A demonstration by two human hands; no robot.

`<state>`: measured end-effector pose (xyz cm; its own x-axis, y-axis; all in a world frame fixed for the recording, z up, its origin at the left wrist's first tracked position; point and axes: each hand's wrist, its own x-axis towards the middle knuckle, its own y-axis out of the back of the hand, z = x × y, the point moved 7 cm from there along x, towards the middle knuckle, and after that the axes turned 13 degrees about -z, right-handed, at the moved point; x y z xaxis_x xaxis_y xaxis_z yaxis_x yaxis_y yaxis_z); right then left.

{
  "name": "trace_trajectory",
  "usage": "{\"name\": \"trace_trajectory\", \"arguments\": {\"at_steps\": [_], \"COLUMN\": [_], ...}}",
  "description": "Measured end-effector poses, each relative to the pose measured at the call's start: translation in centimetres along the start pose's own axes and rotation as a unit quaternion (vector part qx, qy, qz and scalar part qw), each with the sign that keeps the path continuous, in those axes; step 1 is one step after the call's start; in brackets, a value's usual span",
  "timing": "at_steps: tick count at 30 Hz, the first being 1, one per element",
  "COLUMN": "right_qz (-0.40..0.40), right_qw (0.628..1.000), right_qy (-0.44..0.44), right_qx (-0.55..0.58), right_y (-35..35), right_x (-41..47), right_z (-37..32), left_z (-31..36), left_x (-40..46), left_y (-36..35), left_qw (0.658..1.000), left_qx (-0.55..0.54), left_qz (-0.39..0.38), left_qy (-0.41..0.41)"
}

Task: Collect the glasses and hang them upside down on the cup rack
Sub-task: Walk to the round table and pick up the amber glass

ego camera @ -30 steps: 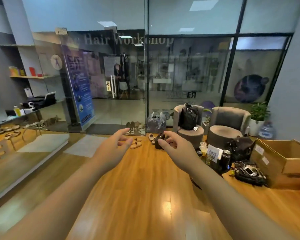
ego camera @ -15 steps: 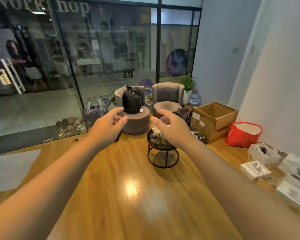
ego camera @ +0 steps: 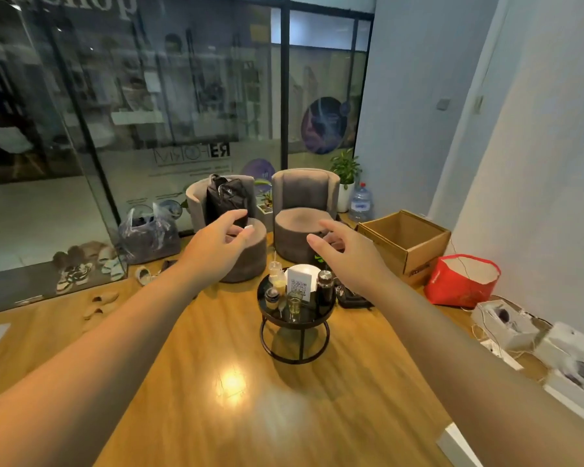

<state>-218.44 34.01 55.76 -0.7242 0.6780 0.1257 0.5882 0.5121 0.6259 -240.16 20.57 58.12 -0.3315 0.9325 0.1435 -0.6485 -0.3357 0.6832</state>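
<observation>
A small clear glass (ego camera: 294, 305) is standing near the front edge of the round black table (ego camera: 273, 319), holding a little yellowish liquid; a white QR-code card (ego camera: 300, 279), a dark flask (ego camera: 324, 287), a squat jar (ego camera: 272, 297) and a straw cup (ego camera: 276, 271) are crowding just behind and beside it; both arms are reaching out above the wooden floor (ego camera: 189, 382), the left hand (ego camera: 221, 246) and right hand (ego camera: 343, 252) hanging loosely spread and empty, well short of the glass; two grey armchairs (ego camera: 304, 210) are sitting behind.
</observation>
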Motion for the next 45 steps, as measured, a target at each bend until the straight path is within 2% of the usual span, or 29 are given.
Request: {"name": "trace_trajectory", "arguments": {"at_steps": [10, 24, 29, 34, 38, 45], "right_qz": [-0.014, -0.037, -0.042, -0.034, -0.054, -0.085], "right_qw": [0.999, 0.982, 0.976, 0.977, 0.975, 0.975], "right_qy": [-0.031, -0.183, -0.213, -0.209, -0.213, -0.204], "right_qx": [0.001, -0.004, -0.001, 0.006, 0.028, 0.035], "right_y": [0.7, -5.2, -8.1, -11.2, -14.5, -20.0], "right_x": [12.2, 30.1, 35.6, 40.1, 41.5, 42.5], "right_z": [8.4, 24.0, 30.5, 38.3, 45.4, 55.7], "left_z": [-4.3, -20.4, -26.9, -34.0, -39.4, -47.1], "left_x": [15.2, 37.3, 42.5, 46.5, 48.0, 50.0], "left_y": [-6.3, -16.5, -20.5, -26.6, -33.0, -43.3], "left_qw": [0.999, 0.992, 0.995, 0.993, 0.989, 0.989], "left_qx": [-0.004, -0.01, 0.012, 0.023, -0.018, -0.015], "left_qz": [-0.037, -0.121, -0.088, -0.115, -0.139, -0.136], "left_qy": [0.0, 0.044, 0.048, 0.03, 0.046, 0.059]}}
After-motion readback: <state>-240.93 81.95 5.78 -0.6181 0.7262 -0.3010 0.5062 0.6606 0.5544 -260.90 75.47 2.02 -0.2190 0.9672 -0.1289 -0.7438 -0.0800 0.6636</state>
